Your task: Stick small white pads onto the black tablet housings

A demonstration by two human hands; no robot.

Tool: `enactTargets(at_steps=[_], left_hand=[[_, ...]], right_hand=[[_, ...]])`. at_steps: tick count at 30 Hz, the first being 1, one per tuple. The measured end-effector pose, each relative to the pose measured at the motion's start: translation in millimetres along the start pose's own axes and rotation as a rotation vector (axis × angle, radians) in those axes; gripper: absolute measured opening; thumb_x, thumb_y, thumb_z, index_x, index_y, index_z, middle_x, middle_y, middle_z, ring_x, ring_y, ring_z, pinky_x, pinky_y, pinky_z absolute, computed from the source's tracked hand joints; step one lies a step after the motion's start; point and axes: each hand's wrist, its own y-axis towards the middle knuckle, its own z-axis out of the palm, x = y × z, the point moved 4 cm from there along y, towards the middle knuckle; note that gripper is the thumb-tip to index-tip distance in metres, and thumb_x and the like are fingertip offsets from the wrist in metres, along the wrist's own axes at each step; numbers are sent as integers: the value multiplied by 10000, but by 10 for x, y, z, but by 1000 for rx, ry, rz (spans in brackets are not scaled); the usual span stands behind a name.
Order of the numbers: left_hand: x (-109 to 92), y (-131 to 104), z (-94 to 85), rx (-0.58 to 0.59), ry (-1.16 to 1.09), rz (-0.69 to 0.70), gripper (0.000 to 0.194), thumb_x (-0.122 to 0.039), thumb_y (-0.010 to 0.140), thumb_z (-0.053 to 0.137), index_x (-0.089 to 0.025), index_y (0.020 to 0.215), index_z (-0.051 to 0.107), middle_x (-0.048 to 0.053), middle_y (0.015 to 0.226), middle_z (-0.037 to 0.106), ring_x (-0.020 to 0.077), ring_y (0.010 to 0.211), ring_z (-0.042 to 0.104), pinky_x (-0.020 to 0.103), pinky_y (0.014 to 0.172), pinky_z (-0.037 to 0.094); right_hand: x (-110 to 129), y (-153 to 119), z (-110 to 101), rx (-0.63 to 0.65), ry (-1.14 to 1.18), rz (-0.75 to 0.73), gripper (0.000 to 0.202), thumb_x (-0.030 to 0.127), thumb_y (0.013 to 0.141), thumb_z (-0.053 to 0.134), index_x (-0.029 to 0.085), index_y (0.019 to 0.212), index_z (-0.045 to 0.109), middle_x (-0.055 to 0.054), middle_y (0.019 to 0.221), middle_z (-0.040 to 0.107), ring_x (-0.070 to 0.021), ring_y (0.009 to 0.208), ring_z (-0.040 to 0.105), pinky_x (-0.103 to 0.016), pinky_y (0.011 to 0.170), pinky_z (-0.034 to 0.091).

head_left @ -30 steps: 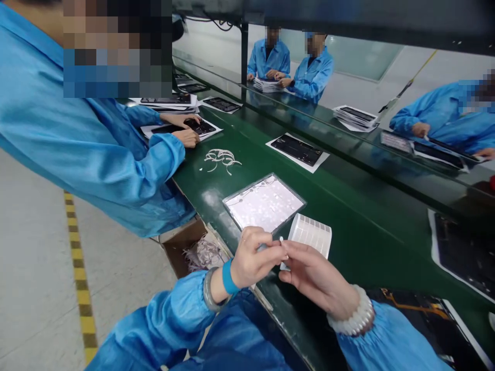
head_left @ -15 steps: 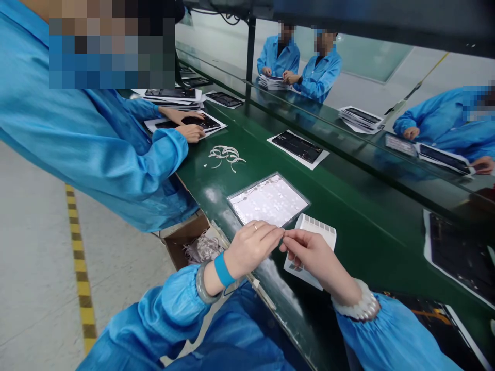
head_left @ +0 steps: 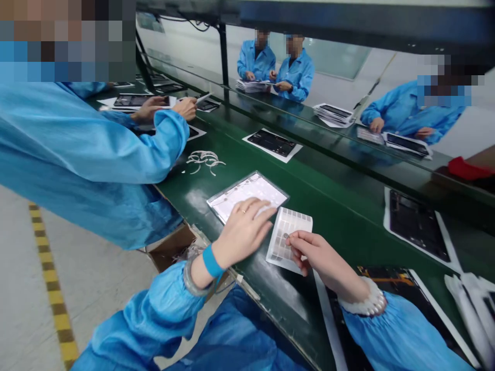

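My left hand hovers with its fingers apart over the near edge of a white sheet in a clear-edged tray or sleeve, holding nothing. Between thumb and forefinger of my right hand is a small round grey piece. That hand is above a curled white sheet of grey square stickers, partly covering it. Whether the fingers touch the sheet I cannot tell. Partly hidden by my right forearm lies a black panel with an orange flex strip.
Several curled white strips lie left of the tray. Black panels on white paper rest farther along the green bench and to the right. A co-worker's sleeve is close on the left. Below the bench edge stands a cardboard box.
My hands have parted; the right now shows the small round piece over the sticker sheet, and the left has opened. The co-worker on the left has raised their hands. The view has shifted right.
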Motion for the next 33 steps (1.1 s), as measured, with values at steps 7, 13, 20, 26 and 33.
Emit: enactTargets(at_steps=[7, 13, 20, 26, 33], left_hand=[[-1056, 5, 60, 112, -411, 125, 309, -221, 978, 379, -156, 748, 575, 27, 741, 602, 166, 761, 525, 318, 724, 386], [-1633, -131, 393, 260, -646, 278, 347, -292, 996, 347, -167, 809, 610, 19, 746, 627, 155, 716, 541, 297, 694, 402], [-1847, -228, 578, 295, -524, 460, 323, -307, 993, 343, -163, 1028, 630, 46, 925, 670, 180, 835, 601, 317, 778, 449], [-1844, -258, 620, 291, -466, 468, 343, -240, 995, 308, -173, 962, 643, 42, 906, 666, 171, 824, 606, 307, 743, 458], [-1855, -256, 625, 277, -466, 462, 328, -218, 986, 323, -175, 959, 647, 43, 899, 667, 165, 829, 609, 299, 752, 469]], right_hand=[[-349, -651, -401, -229, -149, -228, 209, 396, 834, 531, 193, 805, 571, 38, 614, 506, -86, 498, 456, -203, 460, 381], [-943, -1326, -596, -444, -175, -286, 218, 322, 893, 519, 193, 730, 584, 2, 714, 559, -120, 669, 527, -232, 600, 402], [-1523, -1916, -1550, -760, -580, -181, 162, 274, 880, 543, 200, 765, 630, -55, 821, 600, -211, 866, 521, -360, 824, 403], [-1649, -1777, -1908, -633, -864, -79, 130, 193, 846, 583, 188, 751, 671, -68, 867, 599, -226, 915, 480, -355, 844, 401], [-1512, -1669, -1814, -535, -1220, 0, 145, 246, 846, 614, 192, 731, 684, -79, 859, 611, -246, 901, 478, -356, 758, 370]])
